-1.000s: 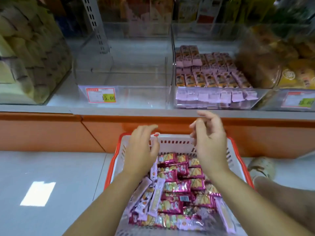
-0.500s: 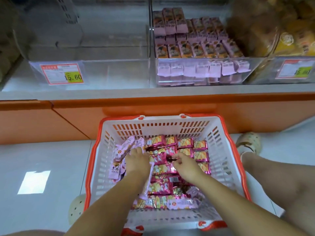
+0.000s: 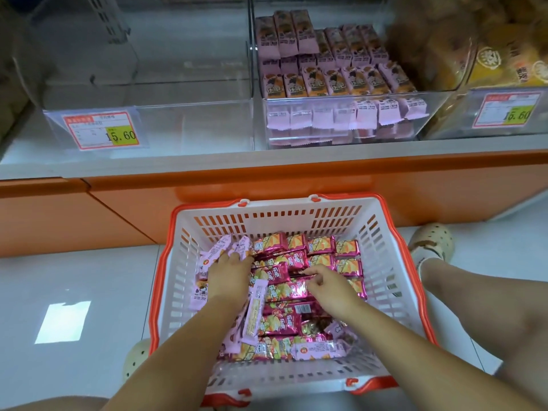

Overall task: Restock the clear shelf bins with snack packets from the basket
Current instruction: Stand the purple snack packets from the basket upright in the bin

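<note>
The left hand (image 3: 226, 274) lay spread on the pale pink packets (image 3: 221, 249) at the basket's (image 3: 278, 213) left, and the curled right hand (image 3: 329, 289) maybe pinched a sideways red packet (image 3: 284, 289).

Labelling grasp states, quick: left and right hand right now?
Left hand: fingers down among pale pink packets, grip cannot be told.
Right hand: pinches a magenta packet.

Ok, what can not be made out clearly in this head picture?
All in the head view:
- Left hand: fingertips hidden among the pink packets; grip unclear.
- Right hand: whether it pinches a magenta packet, too small.
- Price tag: small print unreadable.
- Top-right bin: contents blurred, cut by the edge.
</note>
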{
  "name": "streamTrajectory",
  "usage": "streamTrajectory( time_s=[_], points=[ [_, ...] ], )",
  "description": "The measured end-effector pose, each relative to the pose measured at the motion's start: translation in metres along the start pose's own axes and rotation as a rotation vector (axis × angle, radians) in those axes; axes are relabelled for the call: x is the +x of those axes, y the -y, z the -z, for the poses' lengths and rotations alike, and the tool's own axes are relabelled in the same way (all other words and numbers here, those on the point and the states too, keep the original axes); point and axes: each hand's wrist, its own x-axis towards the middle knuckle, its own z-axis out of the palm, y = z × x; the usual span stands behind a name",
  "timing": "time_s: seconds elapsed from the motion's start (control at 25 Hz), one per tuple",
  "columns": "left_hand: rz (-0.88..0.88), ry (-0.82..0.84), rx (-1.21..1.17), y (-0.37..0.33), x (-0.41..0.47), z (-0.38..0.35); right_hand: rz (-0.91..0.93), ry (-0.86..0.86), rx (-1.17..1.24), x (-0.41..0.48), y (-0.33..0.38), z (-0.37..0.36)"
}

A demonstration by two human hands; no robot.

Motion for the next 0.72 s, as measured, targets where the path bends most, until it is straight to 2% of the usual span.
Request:
streamTrajectory(
  time_s=[0.12, 0.2, 0.28, 0.4, 0.48, 0.6, 0.72],
  points=[
    [0.09, -0.089, -0.437, 0.008, -0.012, 0.007, -0.005, -0.033, 0.017, 0.005, -0.001, 0.005],
    [0.096, -0.061, -0.718, 0.01, -0.022, 0.016, -0.001, -0.039, 0.059, 0.01, 0.003, 0.003],
    [0.023, 0.028, -0.924, 0.01, -0.033, 0.025, 0.022, -0.025, 0.121, 0.011, 0.01, 0.001],
    [-0.057, 0.134, -1.069, 0.005, -0.05, 0.033, 0.13, 0.062, 0.154, 0.006, 0.018, -0.007],
    [-0.059, 0.182, -1.129, 0.002, -0.057, 0.037, 0.168, 0.109, 0.034, 0.004, 0.017, -0.011],
    [-0.002, 0.179, -1.231, 0.004, -0.058, 0.044, 0.178, 0.042, -0.197, -0.003, 0.012, -0.006],
    [0.133, 0.135, -1.427, 0.001, -0.053, 0.053, 0.182, -0.051, -0.177, -0.016, 0.014, 0.005]
  ],
)
